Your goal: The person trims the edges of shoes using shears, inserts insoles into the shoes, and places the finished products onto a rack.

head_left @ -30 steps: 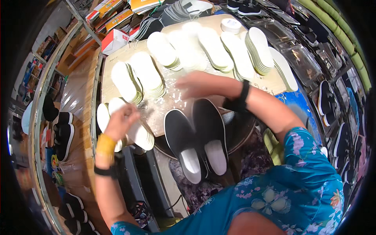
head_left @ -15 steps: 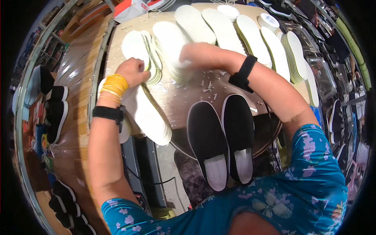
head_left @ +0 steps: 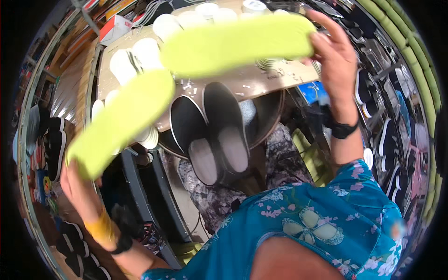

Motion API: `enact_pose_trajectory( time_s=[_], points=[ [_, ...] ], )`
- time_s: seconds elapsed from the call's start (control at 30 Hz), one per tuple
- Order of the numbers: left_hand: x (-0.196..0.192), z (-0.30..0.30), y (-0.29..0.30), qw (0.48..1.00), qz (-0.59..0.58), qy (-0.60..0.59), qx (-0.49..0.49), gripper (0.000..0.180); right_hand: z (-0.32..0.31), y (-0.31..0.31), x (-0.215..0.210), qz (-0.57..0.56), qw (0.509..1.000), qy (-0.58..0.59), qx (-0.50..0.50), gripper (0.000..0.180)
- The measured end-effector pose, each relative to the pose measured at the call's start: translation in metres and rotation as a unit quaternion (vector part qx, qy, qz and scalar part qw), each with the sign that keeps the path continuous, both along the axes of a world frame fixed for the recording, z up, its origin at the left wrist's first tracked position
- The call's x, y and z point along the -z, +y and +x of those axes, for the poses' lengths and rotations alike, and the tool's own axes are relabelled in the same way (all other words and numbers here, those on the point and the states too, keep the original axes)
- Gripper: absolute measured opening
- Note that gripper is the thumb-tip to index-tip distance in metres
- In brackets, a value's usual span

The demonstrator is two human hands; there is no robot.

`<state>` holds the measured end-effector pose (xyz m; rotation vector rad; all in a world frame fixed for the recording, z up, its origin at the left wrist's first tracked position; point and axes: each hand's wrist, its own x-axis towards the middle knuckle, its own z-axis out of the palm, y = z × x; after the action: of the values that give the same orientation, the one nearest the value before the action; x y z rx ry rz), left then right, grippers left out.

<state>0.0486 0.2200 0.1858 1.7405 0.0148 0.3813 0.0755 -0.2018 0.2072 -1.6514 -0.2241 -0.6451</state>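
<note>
My left hand (head_left: 77, 184) holds one yellow-green insole (head_left: 122, 120) by its near end, lifted above the table's left edge. My right hand (head_left: 333, 56) grips a second yellow-green insole (head_left: 235, 44) at its right end, raised across the upper middle of the view. Below the two insoles a pair of black slip-on shoes (head_left: 210, 133) sits side by side on the table's near edge, openings toward me.
Several stacks of white insoles (head_left: 135, 56) lie on the wooden table (head_left: 261, 81). A red and white box (head_left: 114, 28) stands at the back left. Black shoes (head_left: 53, 140) line the floor at left, and more shoes (head_left: 387, 140) fill racks at right.
Both hands have lifted off the insole stacks on the table, each now holding a yellow-green insole up in the air. The view has tilted down toward me.
</note>
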Motion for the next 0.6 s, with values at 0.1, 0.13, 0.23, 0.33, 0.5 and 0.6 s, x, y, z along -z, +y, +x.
enact_pose_trajectory(
  time_s=[0.1, 0.13, 0.23, 0.33, 0.5, 0.6],
  points=[
    [0.009, -0.072, -0.008, 0.99, -0.059, 0.079, -0.096, 0.032, -0.055, -0.065, 0.002, 0.001, 0.989, 0.149, -0.002, 0.023],
    [0.009, -0.094, -0.008, 0.989, -0.034, 0.105, -0.095, 0.032, -0.069, -0.071, 0.003, -0.003, 0.982, 0.189, 0.01, 0.022],
    [0.025, -0.132, -0.025, 0.982, 0.087, 0.161, -0.049, 0.033, -0.102, -0.049, 0.01, -0.053, 0.969, 0.242, 0.003, 0.019],
    [0.039, -0.142, -0.093, 0.94, 0.326, 0.102, 0.025, 0.017, -0.113, -0.012, 0.048, -0.279, 0.96, -0.029, -0.012, 0.017],
    [0.027, -0.163, -0.165, 0.812, 0.515, 0.04, 0.273, 0.035, -0.155, 0.056, 0.079, -0.528, 0.776, -0.315, -0.139, 0.029],
    [0.03, -0.15, -0.162, 0.775, 0.558, 0.007, 0.295, 0.036, -0.165, 0.059, 0.086, -0.585, 0.747, -0.284, -0.134, 0.031]
  ],
)
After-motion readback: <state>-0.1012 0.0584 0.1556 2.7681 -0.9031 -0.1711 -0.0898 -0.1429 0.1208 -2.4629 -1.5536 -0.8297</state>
